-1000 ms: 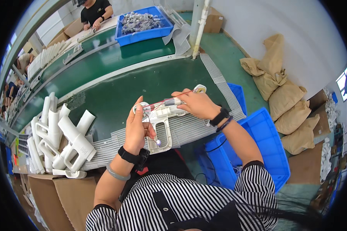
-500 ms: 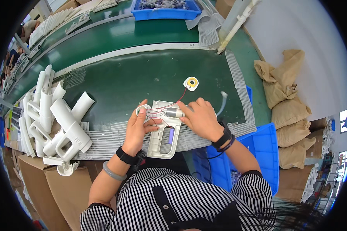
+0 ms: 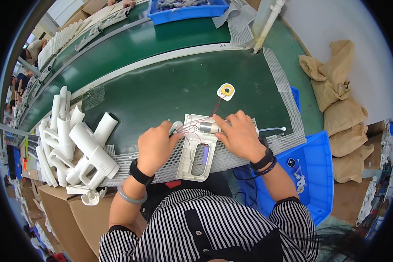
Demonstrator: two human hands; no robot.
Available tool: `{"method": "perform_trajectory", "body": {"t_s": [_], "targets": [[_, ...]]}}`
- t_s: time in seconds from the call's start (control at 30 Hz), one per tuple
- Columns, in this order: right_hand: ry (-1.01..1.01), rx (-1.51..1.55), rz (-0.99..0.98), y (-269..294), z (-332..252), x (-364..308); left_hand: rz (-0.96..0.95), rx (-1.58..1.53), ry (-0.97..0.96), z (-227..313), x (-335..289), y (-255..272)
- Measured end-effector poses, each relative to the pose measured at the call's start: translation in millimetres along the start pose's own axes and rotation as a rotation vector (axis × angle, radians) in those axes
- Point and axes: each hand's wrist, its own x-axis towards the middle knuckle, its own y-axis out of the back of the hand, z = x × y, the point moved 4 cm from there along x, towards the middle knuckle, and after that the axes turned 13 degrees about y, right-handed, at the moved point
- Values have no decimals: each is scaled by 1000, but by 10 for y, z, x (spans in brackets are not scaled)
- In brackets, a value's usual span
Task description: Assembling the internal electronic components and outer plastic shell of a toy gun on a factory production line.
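A: Where is the work placed?
B: An open white plastic shell half [image 3: 188, 150] is seen at the near edge of the green desk [image 3: 157, 102], over a pale mesh mat [image 3: 160, 171].

A: How are the hands set?
B: By the left hand [image 3: 155, 146], a small round white part [image 3: 175, 128] is pinched between thumb and fingers. The right hand [image 3: 241, 136] is laid at the shell's right end, thumb and forefinger parted around a silver cylinder [image 3: 206, 127]; whether it is gripped cannot be told.

A: And nearby?
B: Beyond the shell, a white disc with a yellow ring [image 3: 226, 91] is joined by red wires [image 3: 217, 108]. White shells [image 3: 94, 150] are piled at left.
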Motion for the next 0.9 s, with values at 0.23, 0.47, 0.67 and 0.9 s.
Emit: {"method": "perform_trajectory", "body": {"t_s": [0.23, 0.47, 0.67, 0.9], "targets": [[-20, 4, 11, 12, -4, -11, 166, -259, 111, -36, 38, -336], [-30, 14, 28, -17, 3, -19, 299, -142, 68, -33, 59, -514], [-26, 7, 39, -2, 11, -29, 340, -106, 12, 37, 27, -518], [-5, -16, 74, -11, -8, -30, 393, 46, -35, 119, 7, -555]]}}
